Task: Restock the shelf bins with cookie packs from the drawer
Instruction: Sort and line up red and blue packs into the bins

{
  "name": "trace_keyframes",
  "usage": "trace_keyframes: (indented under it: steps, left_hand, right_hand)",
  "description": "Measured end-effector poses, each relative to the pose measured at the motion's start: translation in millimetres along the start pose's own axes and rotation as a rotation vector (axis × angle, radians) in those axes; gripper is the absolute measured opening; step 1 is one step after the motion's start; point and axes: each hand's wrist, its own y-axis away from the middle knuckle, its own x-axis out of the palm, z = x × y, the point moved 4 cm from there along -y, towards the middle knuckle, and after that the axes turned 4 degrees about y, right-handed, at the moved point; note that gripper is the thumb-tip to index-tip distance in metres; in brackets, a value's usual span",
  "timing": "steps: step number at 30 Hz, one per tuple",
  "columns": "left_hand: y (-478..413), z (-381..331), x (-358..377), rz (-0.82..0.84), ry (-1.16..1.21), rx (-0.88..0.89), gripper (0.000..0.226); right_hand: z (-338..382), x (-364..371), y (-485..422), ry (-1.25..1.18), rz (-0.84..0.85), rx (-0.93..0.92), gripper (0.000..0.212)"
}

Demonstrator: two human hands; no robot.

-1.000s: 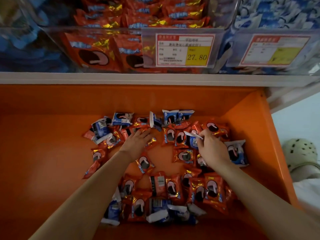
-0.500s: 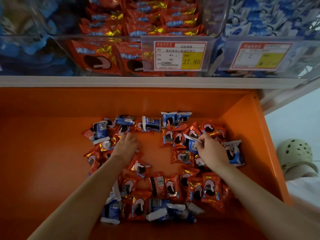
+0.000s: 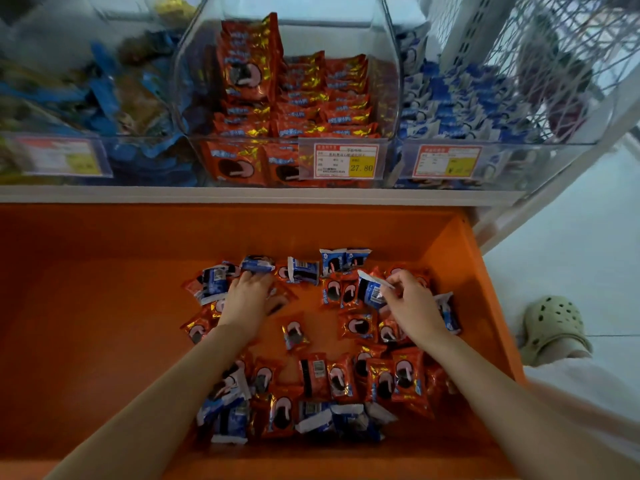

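In the orange drawer (image 3: 104, 306), right hand (image 3: 412, 306) pinches a blue cookie pack (image 3: 370, 289) by its seal, left hand (image 3: 247, 299) cups loose packs (image 3: 358, 327), grip unclear, so I'd gather matching blues before lifting.

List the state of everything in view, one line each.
Drawer, pulled open, loose packs scattered inside.
Blue pack, pinched by its edge, tilted up.
Right hand, pinching the blue pack.
Left hand, palm down on the loose packs; grip hidden.
Middle bin, partly filled with red packs.
Right bin, holding blue stock.
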Motion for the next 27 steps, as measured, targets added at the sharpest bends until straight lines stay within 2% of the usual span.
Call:
trace_keyframes:
  steps: [5, 9, 12, 19, 24, 27]
  left_hand:
    - [32, -29, -33, -0.172, 0.498, -0.073, 0.048]
    - [54, -53, -49, -0.247, 0.669, -0.071, 0.053]
    - [71, -68, -59, -0.276, 0.780, -0.062, 0.054]
    - [110, -83, -80, -0.343, 0.930, -0.034, 0.029]
    - [134, -86, -82, -0.334, 0.955, -0.008, 0.026]
    - [147, -82, -74, -0.314, 0.964, -0.022, 0.024]
  right_hand:
    - [30, -17, 26, -0.098, -0.033, -0.108, 0.005]
    - [56, -28, 53, -0.226, -0.025, -0.247, 0.027]
    - [72, -36, 74, -0.222, -0.007, -0.330, 0.028]
    - [88, -55, 107, -0.468, 0.070, -0.308, 0.018]
    - [94, -61, 120, -0.376, -0.016, -0.250, 0.009]
    - [91, -55, 125, -0.379, -0.009, -0.171, 0.018]
